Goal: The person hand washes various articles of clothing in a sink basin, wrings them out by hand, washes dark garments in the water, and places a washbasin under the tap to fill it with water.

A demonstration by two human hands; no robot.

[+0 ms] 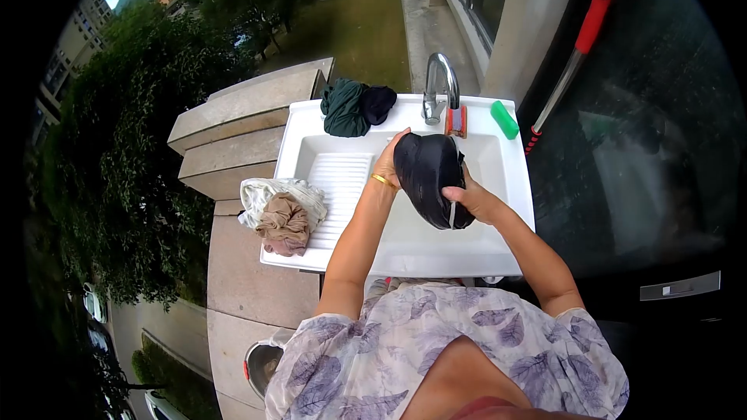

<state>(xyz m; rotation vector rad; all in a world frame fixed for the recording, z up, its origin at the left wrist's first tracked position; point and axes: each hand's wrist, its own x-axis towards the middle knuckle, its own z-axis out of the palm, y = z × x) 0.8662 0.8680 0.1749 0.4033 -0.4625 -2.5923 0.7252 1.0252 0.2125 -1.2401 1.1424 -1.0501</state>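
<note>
Over the white sink (517, 187), both hands hold a shiny black pouch-like item (424, 171), rounded, with a pale strip along its right side. My left hand (388, 162), above a gold bracelet, wraps its left edge. My right hand (472, 197) grips its lower right side, thumb over the front. The fingers behind the item are hidden. Just beyond it stands the curved chrome faucet (442, 82). The ribbed washboard (340, 194) of the sink lies to the left of my left hand.
Dark green cloth (344, 109) and a black cloth bundle (379, 104) rest on the back rim. White cloth (292, 190) and beige cloth (282, 220) lie at the left edge. A green brush-like block (504, 120) and a red item (457, 120) sit near the faucet. A red-handled pole (580, 47) leans at right.
</note>
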